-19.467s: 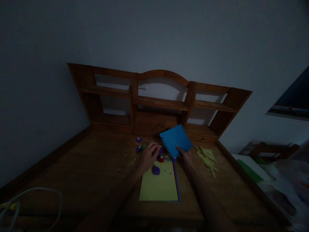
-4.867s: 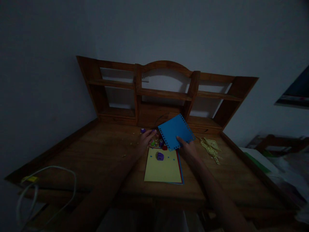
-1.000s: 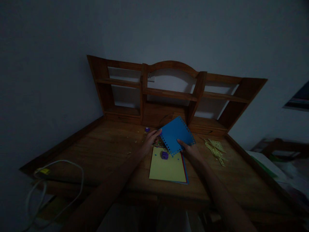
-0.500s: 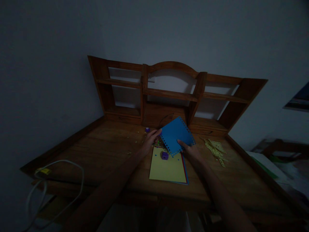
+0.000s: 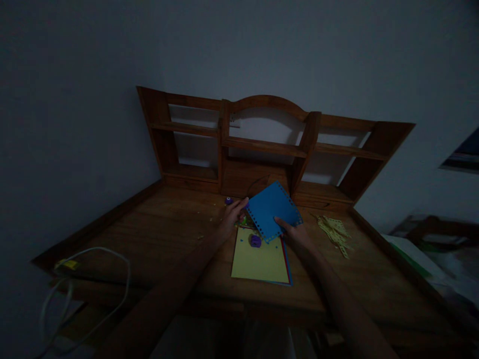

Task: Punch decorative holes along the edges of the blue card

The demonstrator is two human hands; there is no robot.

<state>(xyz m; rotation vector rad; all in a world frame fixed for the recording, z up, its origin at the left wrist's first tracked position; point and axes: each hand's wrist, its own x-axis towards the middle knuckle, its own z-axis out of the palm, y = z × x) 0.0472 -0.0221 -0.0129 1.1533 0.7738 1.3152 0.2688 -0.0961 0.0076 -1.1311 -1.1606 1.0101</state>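
My right hand (image 5: 294, 233) grips a blue paper sheet (image 5: 272, 209) by its lower right part, thumb on top. Rows of punched holes run along the sheet's left and right edges. At the left corner of the sheet, my left hand (image 5: 232, 214) is closed around a small purple paper punch (image 5: 246, 204), mostly hidden by the fingers. Below lies a stack of coloured paper with a yellow sheet (image 5: 260, 264) on top. Another purple punch (image 5: 255, 241) rests on that sheet among tiny blue bits. A third purple punch (image 5: 228, 200) stands behind my left hand.
Punched yellow paper strips (image 5: 335, 232) lie in a heap on the right of the wooden desk (image 5: 160, 229). Small yellow scraps (image 5: 200, 237) are scattered left of the stack. A wooden shelf (image 5: 265, 147) rises at the back. A white cable (image 5: 127, 269) loops at the front left.
My left hand and its punch have shifted slightly left and down along the blue sheet's edge. The right hand and sheet have hardly moved.
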